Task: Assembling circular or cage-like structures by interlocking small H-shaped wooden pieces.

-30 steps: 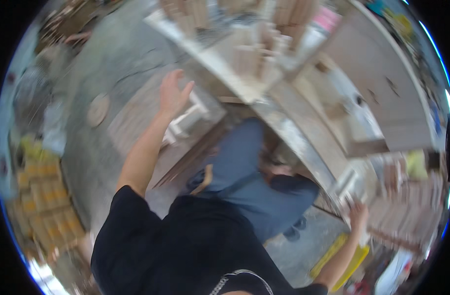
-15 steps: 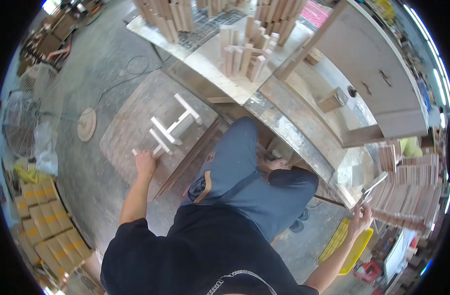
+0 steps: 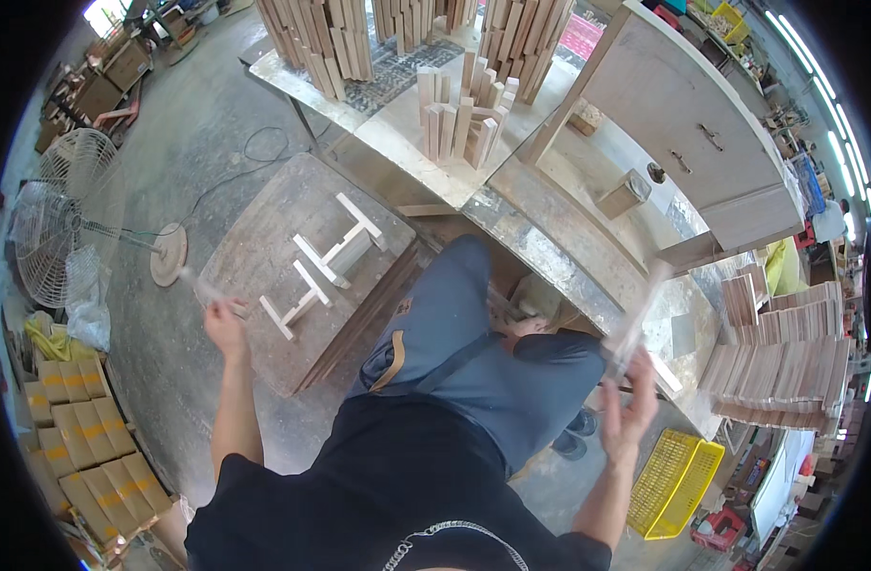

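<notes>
On the low stack of boards (image 3: 245, 266) to my left lie pale wooden pieces joined into small T and H shapes (image 3: 335, 257). My left hand (image 3: 228, 328) is raised beside the stack's left edge, closed on a pale stick-like thing (image 3: 202, 285) smeared by motion. To the right, my right hand (image 3: 630, 409) is lifted near the bench corner, its fingers around a pale wooden strip (image 3: 647, 305), also blurred. A light wooden block (image 3: 665, 376) lies on the bench corner behind that hand.
Upright wooden strips (image 3: 459, 119) stand on the workbench (image 3: 388, 143) ahead. A large wooden panel frame (image 3: 692, 124) rises at the right. Stacked slats (image 3: 773, 366) and a yellow basket (image 3: 678, 485) are at the right; a fan (image 3: 74, 214) and cartons (image 3: 93, 428) stand left.
My left hand has left the wooden pieces and moved left with a pale stick. My right hand has come inward from the bench's right end, carrying a wooden strip.
</notes>
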The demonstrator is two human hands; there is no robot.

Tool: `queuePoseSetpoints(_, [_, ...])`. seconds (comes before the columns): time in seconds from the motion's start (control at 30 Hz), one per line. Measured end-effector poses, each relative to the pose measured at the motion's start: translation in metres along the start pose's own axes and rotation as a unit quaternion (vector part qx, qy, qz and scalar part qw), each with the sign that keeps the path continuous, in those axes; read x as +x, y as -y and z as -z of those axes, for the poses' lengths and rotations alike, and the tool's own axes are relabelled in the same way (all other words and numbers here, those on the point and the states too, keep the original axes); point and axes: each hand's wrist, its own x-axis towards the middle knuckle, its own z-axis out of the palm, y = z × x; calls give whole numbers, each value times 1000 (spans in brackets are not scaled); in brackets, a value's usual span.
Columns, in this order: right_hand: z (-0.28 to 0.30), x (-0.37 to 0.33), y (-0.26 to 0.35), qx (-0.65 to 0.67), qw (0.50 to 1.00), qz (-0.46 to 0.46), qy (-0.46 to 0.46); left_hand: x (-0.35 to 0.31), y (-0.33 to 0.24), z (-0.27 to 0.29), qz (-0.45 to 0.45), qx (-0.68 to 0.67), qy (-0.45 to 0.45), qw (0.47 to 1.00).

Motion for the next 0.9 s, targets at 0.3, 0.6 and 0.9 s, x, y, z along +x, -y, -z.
queuePoseSetpoints(0.3, [-122, 66, 35, 384, 901, -139, 147, -108, -283, -9, -386, -168, 204, 884])
queuePoseSetpoints(0.6, [-107, 24, 14, 469, 855, -200, 93, -183, -332, -120, -429, -201, 568, 673])
queuePoseSetpoints(0.9, [-94, 21, 13, 505, 835, -207, 68, -191, -332, -154, -337, -230, 649, 642])
